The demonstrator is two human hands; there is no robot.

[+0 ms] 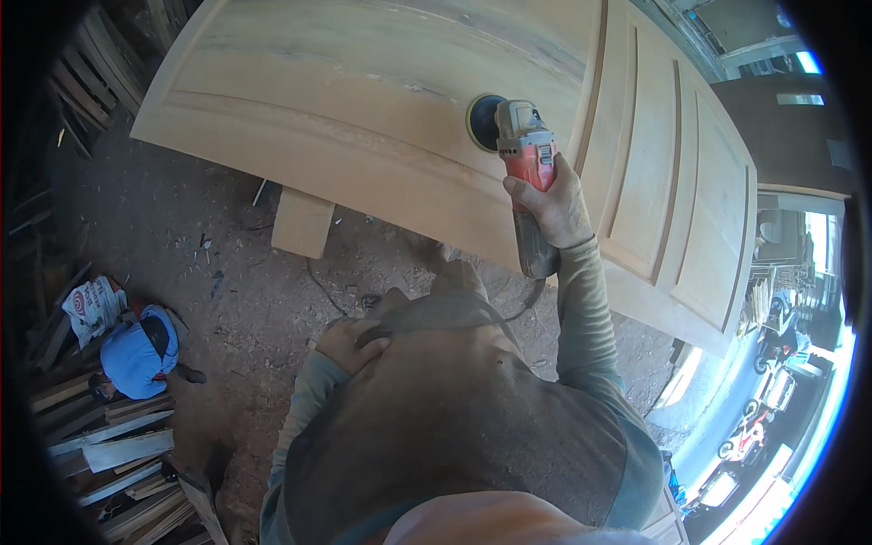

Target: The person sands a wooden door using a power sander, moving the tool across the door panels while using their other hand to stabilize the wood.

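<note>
Sanding the large pale panelled wooden door (pixel 381 100) is going best while you are keeping the disc flat on the grain and letting the tool's own weight do the pressing. The door is lying flat across the upper part of the view, resting on a short pale timber block (pixel 302 222) that is standing on the reddish dirt floor (pixel 227 291). You are working on one door, with one block showing under it; whether others are holding up the far side I cannot tell.

Next in size, the red and grey angle grinder with a dark round sanding disc (pixel 520 150) is sitting with its disc touching the door's broad flat panel, just beside a raised moulding. You are handling one grinder with one disc. Judging from that moulding's nearness, you are better off tilting nothing and sweeping along the panel, so the disc's rim is not biting the raised edge.

Your right hand (pixel 554 204) is gripping the grinder's body, fingers wrapped tight around it. Your left hand (pixel 350 343) is resting against your waist, fingers loosely curled on the cloth and holding no tool. One dark cable (pixel 320 283) is trailing over the floor near your feet; I am judging it a snag risk.
</note>
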